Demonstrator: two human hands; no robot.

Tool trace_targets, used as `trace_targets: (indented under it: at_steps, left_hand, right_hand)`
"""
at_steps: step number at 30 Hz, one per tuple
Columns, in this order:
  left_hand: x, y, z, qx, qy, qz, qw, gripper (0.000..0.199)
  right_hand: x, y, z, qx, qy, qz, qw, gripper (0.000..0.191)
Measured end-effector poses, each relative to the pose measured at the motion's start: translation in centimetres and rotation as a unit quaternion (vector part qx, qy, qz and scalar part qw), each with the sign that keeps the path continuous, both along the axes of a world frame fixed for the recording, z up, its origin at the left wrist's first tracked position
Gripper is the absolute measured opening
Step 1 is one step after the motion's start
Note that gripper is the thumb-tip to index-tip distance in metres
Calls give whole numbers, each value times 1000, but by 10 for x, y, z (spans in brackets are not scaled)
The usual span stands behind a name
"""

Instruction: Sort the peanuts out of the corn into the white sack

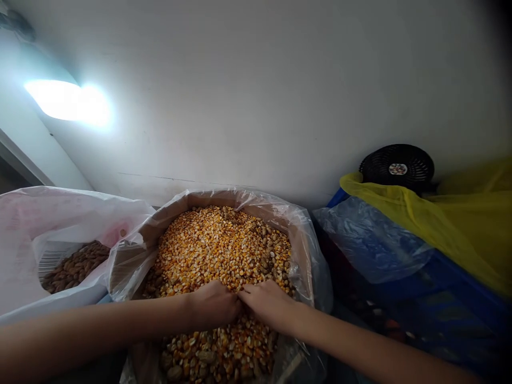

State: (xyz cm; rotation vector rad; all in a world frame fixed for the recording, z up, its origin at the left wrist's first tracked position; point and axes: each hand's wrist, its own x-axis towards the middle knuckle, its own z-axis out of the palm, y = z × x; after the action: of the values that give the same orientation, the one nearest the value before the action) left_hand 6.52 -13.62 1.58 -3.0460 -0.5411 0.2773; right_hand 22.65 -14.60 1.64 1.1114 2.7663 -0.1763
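A plastic-lined sack of corn kernels (216, 250) lies open in front of me, with unshelled peanuts (206, 356) mixed in, mostly along its near and right sides. Over the middle of the corn, my left hand (218, 304) and my right hand (266, 301) meet with their fingertips together. Both are closed, knuckles up. Whatever may be between the fingers is hidden beneath them. The clear plastic liner (316, 261) stands up around the sack's brown rim.
To the left is a white bag (80, 205) holding almonds (82, 261). A blue crate (456, 314) on the right carries clear plastic (372, 240), yellow mesh (452, 224) and a black fan (398, 165). Behind rises a pale wall (256, 106) with a bright lamp (60, 98).
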Motion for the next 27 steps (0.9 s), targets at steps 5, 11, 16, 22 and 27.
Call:
trace_targets:
  at_steps: [5,11,16,22,27]
  left_hand:
    - [5,10,17,-188,-49,87,977,11]
    - [-1,41,14,-697,-288,274,597,16]
    - [-5,51,9,-803,-312,309,403,27]
    - [-4,51,16,-764,-341,324,441,15]
    - [-7,51,10,-575,-288,321,695,25]
  right_hand:
    - [3,3,0,-52,36,-45,997,20]
    - [14,17,9,-243,217,-197,925,19]
    - [32,34,22,-568,511,-296,573,16]
    - [33,37,25,-643,546,-271,464,21]
    - [23,28,17,-439,367,-291,766,32]
